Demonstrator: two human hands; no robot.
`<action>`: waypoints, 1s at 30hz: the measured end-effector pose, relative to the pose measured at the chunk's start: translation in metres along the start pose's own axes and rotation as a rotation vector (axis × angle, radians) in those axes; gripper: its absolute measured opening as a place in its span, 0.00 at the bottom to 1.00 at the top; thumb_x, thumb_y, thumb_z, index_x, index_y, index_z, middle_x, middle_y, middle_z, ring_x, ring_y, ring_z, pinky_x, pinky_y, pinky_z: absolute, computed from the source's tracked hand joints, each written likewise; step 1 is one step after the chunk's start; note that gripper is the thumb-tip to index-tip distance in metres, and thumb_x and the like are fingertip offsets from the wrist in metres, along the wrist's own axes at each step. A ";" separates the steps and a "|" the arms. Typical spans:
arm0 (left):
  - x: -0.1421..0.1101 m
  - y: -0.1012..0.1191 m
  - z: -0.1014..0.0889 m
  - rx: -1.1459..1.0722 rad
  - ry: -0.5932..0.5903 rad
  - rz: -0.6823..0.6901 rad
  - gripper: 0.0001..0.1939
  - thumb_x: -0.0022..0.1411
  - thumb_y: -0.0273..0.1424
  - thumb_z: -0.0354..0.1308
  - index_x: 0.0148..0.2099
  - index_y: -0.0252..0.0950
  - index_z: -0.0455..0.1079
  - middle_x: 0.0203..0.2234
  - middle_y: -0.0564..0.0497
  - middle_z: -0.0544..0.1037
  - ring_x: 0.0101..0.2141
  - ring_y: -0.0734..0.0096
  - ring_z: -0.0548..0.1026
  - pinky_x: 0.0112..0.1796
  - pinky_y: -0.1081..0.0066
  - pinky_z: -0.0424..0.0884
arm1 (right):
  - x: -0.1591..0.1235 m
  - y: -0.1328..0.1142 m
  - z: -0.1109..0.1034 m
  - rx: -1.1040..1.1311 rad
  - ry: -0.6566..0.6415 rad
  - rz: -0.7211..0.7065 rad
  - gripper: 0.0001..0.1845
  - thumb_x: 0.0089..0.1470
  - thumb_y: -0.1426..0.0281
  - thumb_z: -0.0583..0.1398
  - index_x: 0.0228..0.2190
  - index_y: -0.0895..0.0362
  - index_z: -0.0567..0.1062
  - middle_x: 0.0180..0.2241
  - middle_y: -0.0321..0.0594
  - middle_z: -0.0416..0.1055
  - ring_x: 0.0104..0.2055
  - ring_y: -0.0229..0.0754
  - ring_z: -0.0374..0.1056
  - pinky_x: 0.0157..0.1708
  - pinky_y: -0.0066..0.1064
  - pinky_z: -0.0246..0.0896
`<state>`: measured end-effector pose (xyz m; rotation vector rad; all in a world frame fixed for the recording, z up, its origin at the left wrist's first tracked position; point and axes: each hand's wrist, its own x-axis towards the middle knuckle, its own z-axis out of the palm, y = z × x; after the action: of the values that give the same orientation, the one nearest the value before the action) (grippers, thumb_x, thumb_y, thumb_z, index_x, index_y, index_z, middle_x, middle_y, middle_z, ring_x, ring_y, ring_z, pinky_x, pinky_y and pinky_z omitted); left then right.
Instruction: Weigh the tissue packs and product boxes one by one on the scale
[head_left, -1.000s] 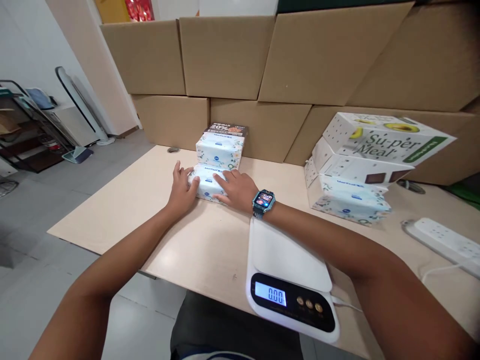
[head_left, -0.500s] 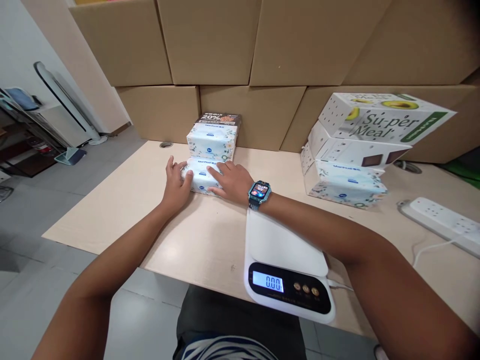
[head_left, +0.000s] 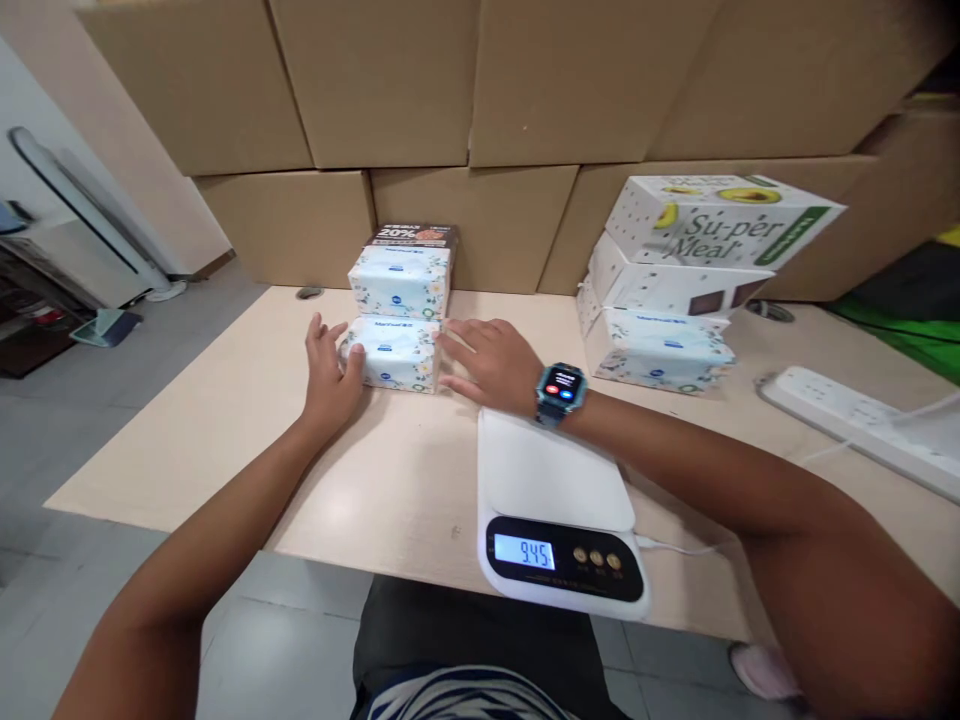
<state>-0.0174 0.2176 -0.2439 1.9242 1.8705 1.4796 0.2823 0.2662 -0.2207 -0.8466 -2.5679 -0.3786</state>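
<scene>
Both spread wide, your left hand (head_left: 331, 372) and right hand (head_left: 491, 365) flank front tissue pack (head_left: 394, 355); rear pack (head_left: 397, 285) blocks far side; scale (head_left: 555, 475) crowds right hand; cartons (head_left: 480, 225) behind.

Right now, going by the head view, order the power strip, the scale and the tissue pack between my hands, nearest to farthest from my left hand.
From your left hand:
1. Tissue pack: immediately to its right.
2. Scale: farther right, closer to your body.
3. Power strip: far right.
</scene>
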 end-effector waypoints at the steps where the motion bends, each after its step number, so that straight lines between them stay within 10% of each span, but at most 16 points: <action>1: -0.001 0.003 -0.001 -0.006 0.013 0.033 0.37 0.70 0.61 0.56 0.67 0.38 0.66 0.79 0.32 0.49 0.80 0.40 0.48 0.78 0.38 0.51 | -0.020 0.012 -0.006 -0.015 0.020 0.022 0.33 0.73 0.52 0.53 0.69 0.57 0.69 0.70 0.56 0.68 0.67 0.57 0.67 0.61 0.49 0.63; 7: -0.015 0.028 -0.001 0.023 0.052 0.579 0.30 0.77 0.43 0.56 0.76 0.51 0.59 0.78 0.43 0.56 0.79 0.48 0.55 0.78 0.41 0.56 | -0.173 0.087 -0.035 -0.209 0.342 0.411 0.28 0.70 0.55 0.57 0.62 0.59 0.75 0.63 0.57 0.75 0.64 0.56 0.72 0.62 0.50 0.69; 11: -0.023 0.041 0.007 0.034 -0.087 0.739 0.34 0.77 0.40 0.56 0.79 0.55 0.53 0.78 0.46 0.58 0.76 0.49 0.62 0.73 0.45 0.69 | -0.233 0.114 -0.033 -0.266 0.269 0.675 0.34 0.67 0.52 0.58 0.66 0.59 0.72 0.68 0.60 0.69 0.71 0.63 0.65 0.67 0.58 0.65; 17: -0.026 0.045 0.013 0.128 -0.253 0.648 0.29 0.77 0.39 0.56 0.76 0.50 0.58 0.75 0.40 0.64 0.71 0.46 0.71 0.71 0.39 0.70 | -0.229 0.111 -0.032 -0.133 0.192 0.771 0.37 0.70 0.53 0.54 0.71 0.61 0.65 0.72 0.59 0.64 0.76 0.62 0.59 0.73 0.61 0.59; 23: -0.022 0.048 0.014 0.054 -0.295 0.522 0.31 0.70 0.46 0.63 0.71 0.67 0.62 0.72 0.58 0.70 0.73 0.40 0.68 0.73 0.27 0.64 | -0.219 0.101 -0.036 0.016 0.125 0.778 0.35 0.69 0.55 0.55 0.69 0.60 0.69 0.73 0.56 0.64 0.78 0.61 0.57 0.75 0.63 0.55; 30: -0.023 0.050 0.013 0.047 -0.239 0.415 0.25 0.69 0.48 0.65 0.64 0.52 0.71 0.70 0.49 0.73 0.73 0.41 0.68 0.74 0.33 0.66 | -0.231 0.106 -0.027 0.059 0.174 0.843 0.39 0.69 0.50 0.53 0.72 0.60 0.65 0.76 0.58 0.55 0.81 0.62 0.48 0.79 0.62 0.50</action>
<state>0.0321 0.1938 -0.2315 2.4976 1.4804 1.2220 0.5246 0.2225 -0.2894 -1.6617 -1.8305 -0.1029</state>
